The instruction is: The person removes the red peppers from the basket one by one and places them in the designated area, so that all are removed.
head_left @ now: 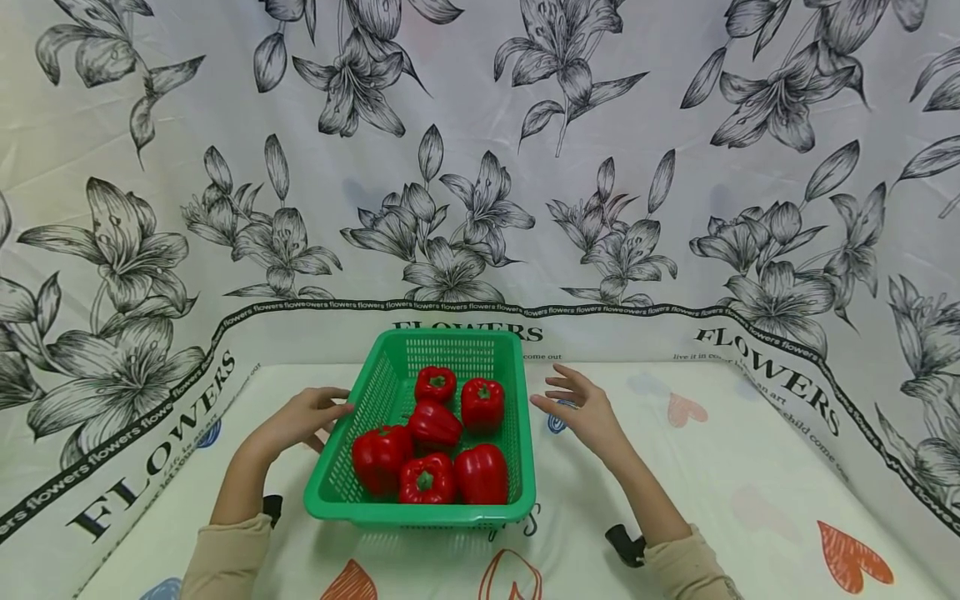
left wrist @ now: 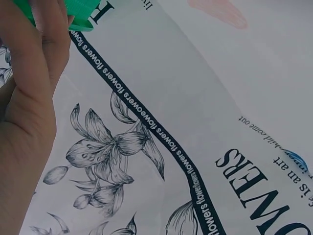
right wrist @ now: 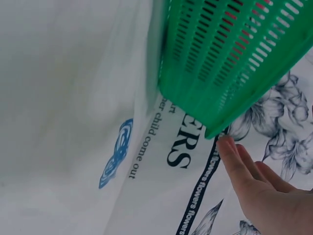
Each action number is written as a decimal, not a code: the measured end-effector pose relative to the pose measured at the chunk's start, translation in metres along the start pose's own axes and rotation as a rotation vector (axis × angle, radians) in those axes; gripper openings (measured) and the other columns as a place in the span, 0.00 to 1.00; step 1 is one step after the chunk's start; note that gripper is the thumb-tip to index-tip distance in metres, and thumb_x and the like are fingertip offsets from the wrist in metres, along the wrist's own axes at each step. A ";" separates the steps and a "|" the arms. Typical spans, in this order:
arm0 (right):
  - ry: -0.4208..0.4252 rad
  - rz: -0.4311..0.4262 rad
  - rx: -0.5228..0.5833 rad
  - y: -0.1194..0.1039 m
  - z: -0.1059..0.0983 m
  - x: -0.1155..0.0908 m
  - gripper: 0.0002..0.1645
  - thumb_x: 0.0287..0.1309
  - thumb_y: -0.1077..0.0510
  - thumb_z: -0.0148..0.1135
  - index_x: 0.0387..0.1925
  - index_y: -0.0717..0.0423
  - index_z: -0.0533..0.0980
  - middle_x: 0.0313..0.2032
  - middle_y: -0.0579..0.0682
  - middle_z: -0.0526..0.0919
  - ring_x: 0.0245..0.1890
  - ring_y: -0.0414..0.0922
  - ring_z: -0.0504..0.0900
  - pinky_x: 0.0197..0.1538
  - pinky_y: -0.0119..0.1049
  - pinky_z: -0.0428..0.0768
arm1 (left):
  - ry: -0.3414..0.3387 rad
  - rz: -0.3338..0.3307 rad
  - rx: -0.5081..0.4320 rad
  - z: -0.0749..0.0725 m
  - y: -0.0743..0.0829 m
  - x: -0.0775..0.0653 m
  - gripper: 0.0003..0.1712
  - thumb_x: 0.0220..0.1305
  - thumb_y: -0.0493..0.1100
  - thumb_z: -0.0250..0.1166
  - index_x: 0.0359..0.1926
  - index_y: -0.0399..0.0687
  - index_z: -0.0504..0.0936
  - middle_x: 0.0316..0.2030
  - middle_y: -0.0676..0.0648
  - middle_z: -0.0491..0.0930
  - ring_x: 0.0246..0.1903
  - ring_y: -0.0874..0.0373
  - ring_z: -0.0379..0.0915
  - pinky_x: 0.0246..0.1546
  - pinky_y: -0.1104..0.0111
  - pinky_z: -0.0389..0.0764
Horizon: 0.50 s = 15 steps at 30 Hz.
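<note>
A green plastic basket (head_left: 420, 514) with slotted walls stands in the middle of the head view. Several red bell peppers (head_left: 435, 423) lie inside it. At the basket's left side is my left hand (head_left: 300, 421), its fingers loosely bent beside the rim; whether they touch it I cannot tell. My right hand (head_left: 585, 412) hovers to the right of the basket, apart from the rim, fingers spread and nothing in them. The right wrist view shows the basket's slotted side (right wrist: 215, 63) above the right hand (right wrist: 264, 191). In the left wrist view, only a basket corner (left wrist: 80, 14) appears beyond the left hand (left wrist: 34, 93).
A white cloth (head_left: 720, 500) printed with hearts and lettering covers the table. Behind and at both sides rises a white curtain (head_left: 480, 108) with black flower drawings. A dark band (head_left: 480, 308) of lettering runs along its lower part.
</note>
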State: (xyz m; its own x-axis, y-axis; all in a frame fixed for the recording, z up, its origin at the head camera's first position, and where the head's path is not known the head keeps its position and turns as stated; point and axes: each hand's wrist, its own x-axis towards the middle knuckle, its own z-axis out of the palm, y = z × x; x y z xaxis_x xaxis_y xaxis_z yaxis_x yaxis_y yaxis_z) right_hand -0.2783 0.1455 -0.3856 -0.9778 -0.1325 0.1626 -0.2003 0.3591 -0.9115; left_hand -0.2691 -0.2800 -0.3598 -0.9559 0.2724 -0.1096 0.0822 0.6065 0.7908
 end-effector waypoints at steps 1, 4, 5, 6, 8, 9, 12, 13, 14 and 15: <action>-0.006 -0.007 0.008 -0.002 0.002 -0.001 0.44 0.58 0.45 0.68 0.72 0.48 0.61 0.65 0.57 0.74 0.63 0.55 0.76 0.59 0.50 0.79 | 0.000 0.001 -0.002 0.000 0.000 0.000 0.37 0.73 0.46 0.55 0.68 0.21 0.56 0.48 0.29 0.80 0.35 0.53 0.83 0.28 0.59 0.86; -0.023 -0.022 0.030 -0.007 0.009 -0.004 0.43 0.58 0.46 0.68 0.71 0.48 0.62 0.65 0.57 0.74 0.63 0.54 0.76 0.58 0.50 0.80 | -0.001 0.007 -0.005 0.000 -0.001 0.000 0.37 0.72 0.45 0.56 0.69 0.21 0.56 0.48 0.29 0.79 0.34 0.54 0.83 0.28 0.59 0.86; -0.027 -0.024 0.041 -0.008 0.011 -0.005 0.42 0.57 0.47 0.69 0.71 0.47 0.63 0.65 0.57 0.74 0.64 0.54 0.75 0.57 0.50 0.80 | 0.000 0.008 -0.007 0.000 -0.001 0.000 0.37 0.72 0.45 0.57 0.69 0.22 0.56 0.48 0.29 0.79 0.34 0.54 0.83 0.28 0.59 0.86; -0.032 -0.029 0.046 -0.010 0.012 -0.006 0.42 0.57 0.48 0.69 0.70 0.47 0.63 0.65 0.57 0.74 0.64 0.54 0.75 0.57 0.49 0.81 | 0.000 0.010 -0.008 0.000 -0.001 0.000 0.37 0.72 0.45 0.57 0.69 0.22 0.56 0.48 0.29 0.79 0.34 0.54 0.83 0.28 0.59 0.86; -0.037 -0.037 0.054 -0.013 0.015 -0.007 0.41 0.57 0.48 0.69 0.70 0.48 0.64 0.65 0.58 0.74 0.63 0.55 0.75 0.56 0.49 0.81 | -0.001 0.013 -0.011 -0.001 -0.001 0.000 0.37 0.72 0.46 0.57 0.69 0.22 0.56 0.47 0.30 0.80 0.34 0.54 0.83 0.28 0.59 0.86; -0.036 -0.037 0.057 -0.015 0.017 -0.008 0.41 0.57 0.49 0.69 0.70 0.48 0.64 0.64 0.58 0.74 0.63 0.55 0.76 0.56 0.48 0.81 | 0.000 0.013 -0.013 -0.001 -0.001 0.000 0.37 0.72 0.46 0.57 0.69 0.22 0.56 0.47 0.30 0.80 0.34 0.54 0.83 0.28 0.59 0.86; -0.033 -0.043 0.056 -0.017 0.020 -0.009 0.41 0.56 0.49 0.70 0.69 0.50 0.65 0.64 0.59 0.74 0.63 0.56 0.75 0.59 0.47 0.79 | 0.001 0.015 -0.015 -0.001 0.000 0.000 0.37 0.71 0.45 0.57 0.68 0.21 0.56 0.46 0.31 0.80 0.33 0.54 0.83 0.28 0.59 0.86; -0.032 -0.044 0.053 -0.018 0.021 -0.009 0.41 0.56 0.49 0.70 0.69 0.50 0.65 0.64 0.59 0.74 0.63 0.55 0.75 0.60 0.47 0.78 | 0.002 0.015 -0.016 -0.001 0.000 0.000 0.37 0.71 0.45 0.57 0.68 0.21 0.56 0.46 0.31 0.80 0.33 0.54 0.83 0.28 0.59 0.86; -0.031 -0.046 0.054 -0.018 0.022 -0.009 0.42 0.56 0.49 0.70 0.69 0.51 0.65 0.64 0.59 0.74 0.64 0.55 0.75 0.61 0.46 0.77 | 0.002 0.016 -0.016 -0.001 0.000 -0.001 0.37 0.71 0.45 0.57 0.68 0.21 0.56 0.46 0.31 0.81 0.33 0.54 0.83 0.28 0.59 0.86; -0.029 -0.048 0.055 -0.019 0.023 -0.009 0.42 0.56 0.50 0.71 0.69 0.52 0.65 0.64 0.58 0.75 0.64 0.55 0.75 0.62 0.46 0.76 | 0.004 0.015 -0.018 -0.001 0.000 -0.001 0.37 0.71 0.45 0.57 0.68 0.21 0.56 0.45 0.31 0.81 0.33 0.54 0.83 0.28 0.59 0.86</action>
State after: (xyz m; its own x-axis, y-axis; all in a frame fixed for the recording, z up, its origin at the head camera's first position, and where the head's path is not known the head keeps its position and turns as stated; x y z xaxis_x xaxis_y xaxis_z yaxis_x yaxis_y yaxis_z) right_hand -0.2646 0.1187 -0.3785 -0.9646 -0.1756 0.1966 -0.2426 0.3001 -0.9226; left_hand -0.2686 -0.2810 -0.3588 -0.9556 0.2788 -0.0951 0.0917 0.5884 0.8034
